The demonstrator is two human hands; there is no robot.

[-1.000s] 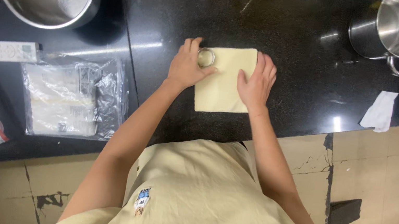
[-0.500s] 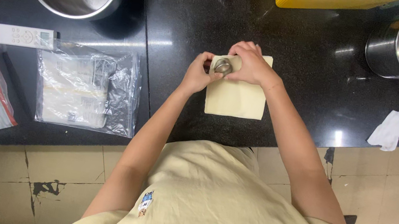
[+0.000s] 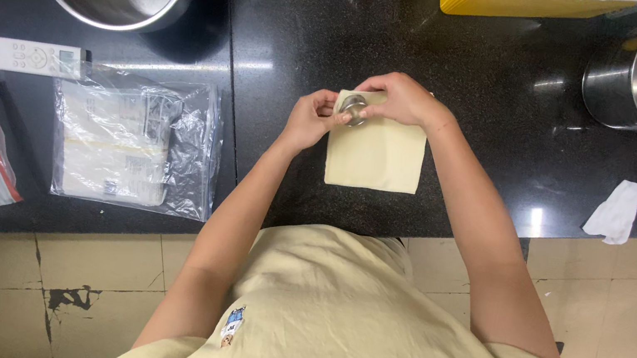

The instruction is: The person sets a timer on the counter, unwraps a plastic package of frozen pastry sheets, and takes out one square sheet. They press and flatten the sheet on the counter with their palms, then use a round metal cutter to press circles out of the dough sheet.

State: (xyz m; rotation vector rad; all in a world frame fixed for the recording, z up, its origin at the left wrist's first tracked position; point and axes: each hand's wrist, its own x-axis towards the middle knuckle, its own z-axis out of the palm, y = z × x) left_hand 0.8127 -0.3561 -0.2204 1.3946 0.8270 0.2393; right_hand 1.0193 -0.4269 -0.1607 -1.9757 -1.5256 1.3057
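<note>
Head view: metal cutter [image 3: 354, 109] between hands.

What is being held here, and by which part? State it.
A small round metal cutter, gripped at its rim by both the left hand and right hand, over the dough sheet.

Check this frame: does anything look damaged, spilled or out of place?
On the black counter nothing is spilled; the left hand and right hand hold a small round metal piece at the pale dough sheet. A crumpled white paper lies near the counter edge. The floor tile is chipped, with dark patches.
</note>
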